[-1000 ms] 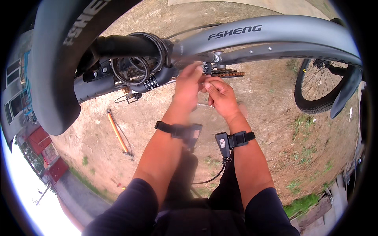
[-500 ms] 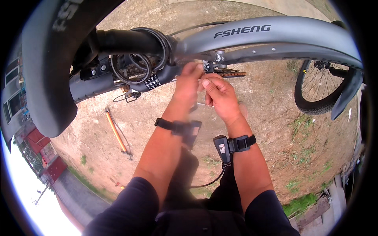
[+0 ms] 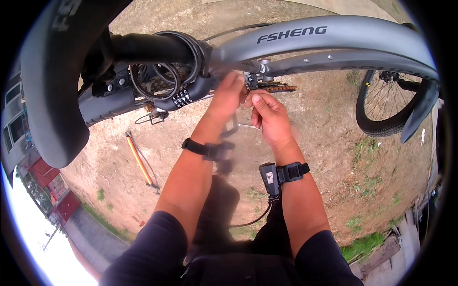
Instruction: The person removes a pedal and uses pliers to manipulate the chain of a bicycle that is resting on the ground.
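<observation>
Beneath the bicycle's grey frame tube (image 3: 372,35), both of my hands work at a small metal fitting (image 3: 250,79). My left hand (image 3: 228,95) is closed beside the fitting, its fingertips blurred; what they hold is unclear. My right hand (image 3: 267,114) pinches at something thin and small just below the fitting, close to my left fingertips. A coiled black cable lock (image 3: 157,81) with number dials hangs around the black seat post, left of my hands. The chainring (image 3: 281,88) shows behind my right fingers. Black strapped devices sit on both wrists.
The black saddle (image 3: 57,109) fills the upper left. A front wheel (image 3: 369,119) with a mudguard stands at right. An orange pump (image 3: 137,155) lies on the dirt ground (image 3: 334,190). Rubble and boards edge the lower right; buildings show at far left.
My left hand and forearm have shifted slightly up and to the left, while my right hand stays at the fitting. The saddle and lock appear a little farther left in the view.
</observation>
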`<state>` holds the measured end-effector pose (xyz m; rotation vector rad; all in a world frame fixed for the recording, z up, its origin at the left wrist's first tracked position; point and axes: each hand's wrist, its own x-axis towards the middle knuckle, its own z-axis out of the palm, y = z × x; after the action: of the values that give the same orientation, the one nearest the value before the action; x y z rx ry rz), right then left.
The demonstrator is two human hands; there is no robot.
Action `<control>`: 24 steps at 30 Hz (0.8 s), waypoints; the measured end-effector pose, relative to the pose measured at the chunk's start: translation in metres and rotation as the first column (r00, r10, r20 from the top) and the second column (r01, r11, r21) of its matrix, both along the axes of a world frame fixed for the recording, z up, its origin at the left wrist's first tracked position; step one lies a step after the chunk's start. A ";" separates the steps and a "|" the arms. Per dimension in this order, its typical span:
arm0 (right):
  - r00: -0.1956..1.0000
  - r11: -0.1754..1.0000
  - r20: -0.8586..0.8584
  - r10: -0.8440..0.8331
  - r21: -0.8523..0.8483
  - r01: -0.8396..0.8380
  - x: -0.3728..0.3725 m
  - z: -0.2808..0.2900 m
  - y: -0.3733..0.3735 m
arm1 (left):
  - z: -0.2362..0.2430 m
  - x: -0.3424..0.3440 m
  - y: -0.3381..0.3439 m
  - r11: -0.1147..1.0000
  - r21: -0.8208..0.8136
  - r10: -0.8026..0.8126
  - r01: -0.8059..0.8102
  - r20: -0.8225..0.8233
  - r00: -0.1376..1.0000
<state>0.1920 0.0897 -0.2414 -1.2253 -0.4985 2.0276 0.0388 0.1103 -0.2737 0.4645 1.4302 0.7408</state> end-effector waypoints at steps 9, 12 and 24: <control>1.000 1.000 -0.027 0.002 0.005 -0.002 0.004 -0.005 -0.001 | -0.002 0.003 0.000 0.996 -0.026 0.091 -0.088 0.112 0.990; 0.999 1.000 -0.031 -0.005 -0.007 0.005 0.002 -0.006 0.000 | -0.003 0.007 0.000 0.989 -0.040 0.149 -0.145 0.132 0.980; 0.999 0.999 -0.032 -0.029 -0.021 0.028 0.005 -0.001 -0.003 | -0.006 0.015 0.000 0.969 -0.109 0.236 -0.221 0.149 0.960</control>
<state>0.1966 0.0870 -0.2427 -1.2033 -0.4430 2.0301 0.0542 0.1104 -0.2801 0.1643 1.3720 0.8739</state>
